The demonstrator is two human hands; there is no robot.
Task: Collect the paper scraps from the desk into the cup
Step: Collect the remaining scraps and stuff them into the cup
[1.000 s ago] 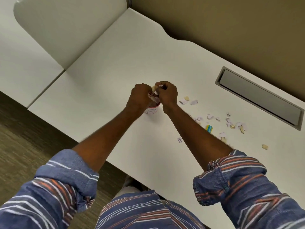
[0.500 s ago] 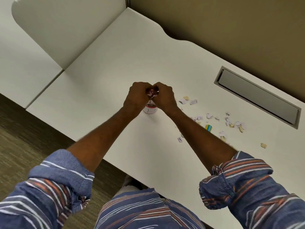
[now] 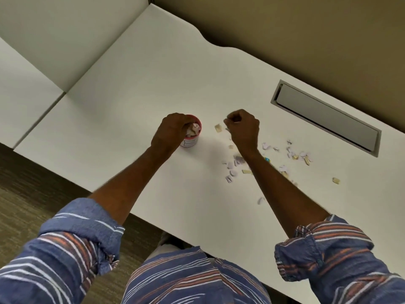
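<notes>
Centrally, the cup point(image 3: 192, 141) stands upright on the white table point(image 3: 135, 88). It is small and white with a red rim, and crumpled paper scraps point(image 3: 194, 129) fill it to the mouth. The left hand point(image 3: 173, 132) reaches it from 7 o'clock, its fingers curled over the rim on the 9 o'clock side, gripping the cup. At 3 o'clock from the cup, apart from it, the right hand point(image 3: 243, 128) is a loose fist low over the table, thumb and forefinger drawn together; whether they pinch a scrap I cannot tell. Between the cup and that hand lies a single tan scrap point(image 3: 218, 127).

Further out, loose scraps point(image 3: 266, 146), lilac, white and tan, are scattered over the table from 3 to 5 o'clock of the cup, some partly hidden under the right forearm. One stray tan piece point(image 3: 336, 180) lies well apart at 4 o'clock.

A grey cable hatch point(image 3: 326, 116), its flap closed, is let into the table at 2 o'clock. A tan partition point(image 3: 285, 29) runs along the table's wavy far edge. A pale divider panel point(image 3: 65, 40) stands at 10 o'clock, and brown carpet point(image 3: 32, 183) shows at 8 o'clock. Rolled striped blue sleeves point(image 3: 83, 233) frame the near edge.
</notes>
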